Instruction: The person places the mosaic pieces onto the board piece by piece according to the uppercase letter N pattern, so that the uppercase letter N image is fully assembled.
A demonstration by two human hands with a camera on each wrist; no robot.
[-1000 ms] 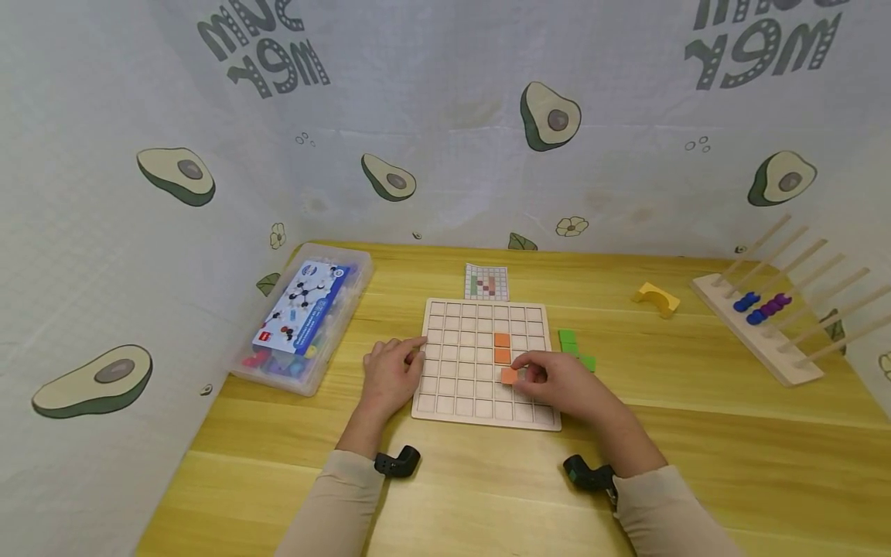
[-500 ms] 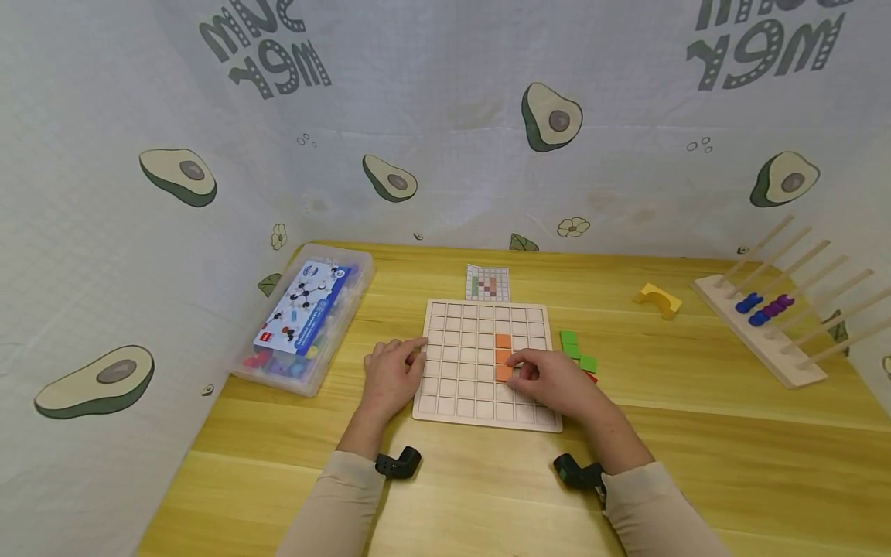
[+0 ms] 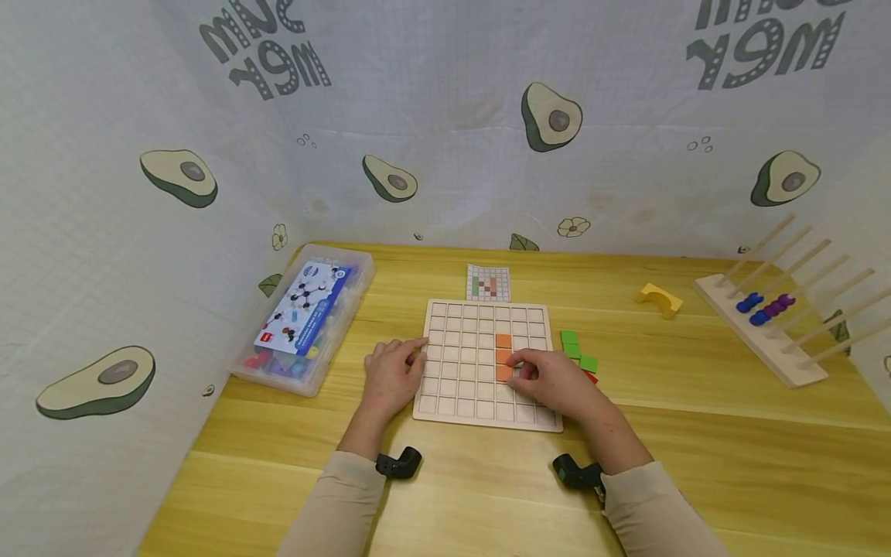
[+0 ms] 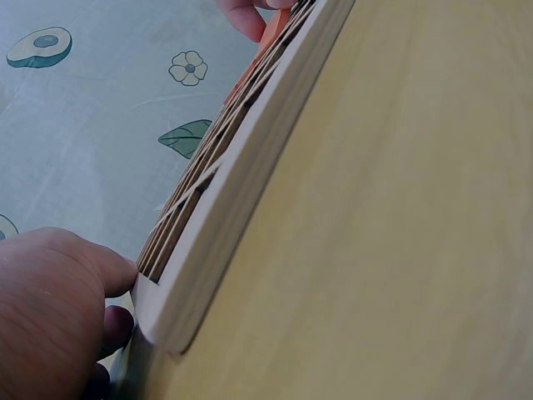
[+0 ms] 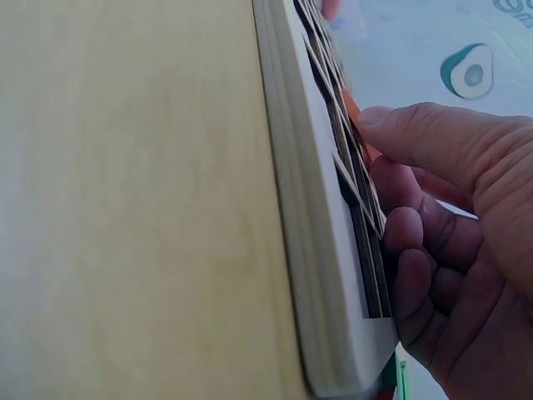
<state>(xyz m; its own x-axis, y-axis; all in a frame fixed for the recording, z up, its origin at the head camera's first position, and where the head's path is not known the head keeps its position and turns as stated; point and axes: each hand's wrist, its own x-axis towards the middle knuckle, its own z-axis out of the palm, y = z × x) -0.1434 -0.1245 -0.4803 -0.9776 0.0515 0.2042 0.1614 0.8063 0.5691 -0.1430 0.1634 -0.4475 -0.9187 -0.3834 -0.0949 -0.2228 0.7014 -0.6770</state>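
Note:
A pale wooden grid board (image 3: 455, 422) lies on the table, with three orange square tiles (image 3: 503, 341) in one column of its cells. The thumb and forefinger of my right hand (image 3: 557, 381) pinch the lowest orange tile (image 3: 503, 374) at its right side, while the other fingers curl under the palm. In the right wrist view, the thumb (image 5: 376, 116) meets the orange tile close over the grid. My left hand (image 3: 391, 377) rests at the board's left edge, fingertips touching the rim. Green tiles (image 3: 569, 339) lie right of the board; a red piece (image 3: 591, 377) is partly hidden behind my right hand.
Behind the board lies a small printed pattern card (image 3: 489, 284). A clear plastic case (image 3: 302, 317) with a molecule label stands at the left. To the right are a yellow arch block (image 3: 658, 299) and a wooden peg rack (image 3: 759, 329) with blue and purple beads.
The third orange tile, tilted in my right fingers a second ago, now lies flat in line below the other two. My right hand shifted slightly left, uncovering the red piece. The left hand stays put.

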